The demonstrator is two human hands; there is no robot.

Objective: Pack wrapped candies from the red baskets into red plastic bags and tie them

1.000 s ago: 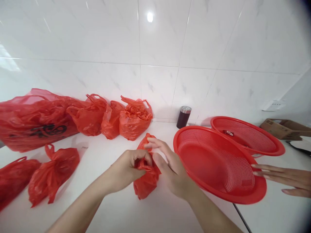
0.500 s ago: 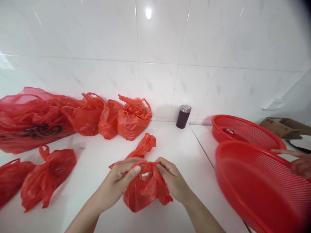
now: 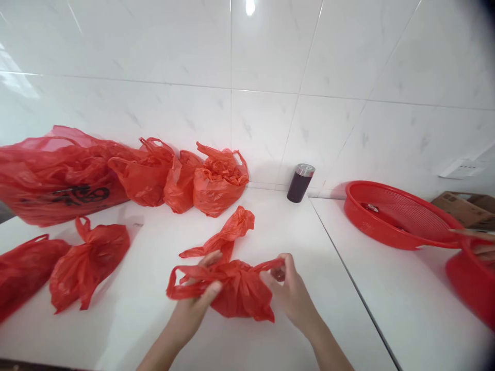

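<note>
A red plastic bag [image 3: 243, 293] lies bunched on the white table in front of me, its neck gathered into folds. My left hand [image 3: 201, 299] grips it at the left, thumb in front and fingers partly hidden behind, with a handle loop sticking out past them. At the right, my right hand [image 3: 286, 283] pinches the bag's other handle, which is pulled out sideways. What the bag contains cannot be made out. Just behind it rests a limp, crumpled red bag [image 3: 228, 232].
Two tied red bags [image 3: 91, 260] lie at the left. Along the tiled wall stand several filled red bags [image 3: 220, 185] and a dark cup with a silver lid [image 3: 300, 183]. Rightward are a red basket [image 3: 386, 234], another basket [image 3: 467, 278] beside a co-worker's hand, and a cardboard box [image 3: 460, 208].
My hands have moved apart, drawing the bag's handles out to both sides and cinching its neck. The nearer red basket has shifted right, mostly out of view.
</note>
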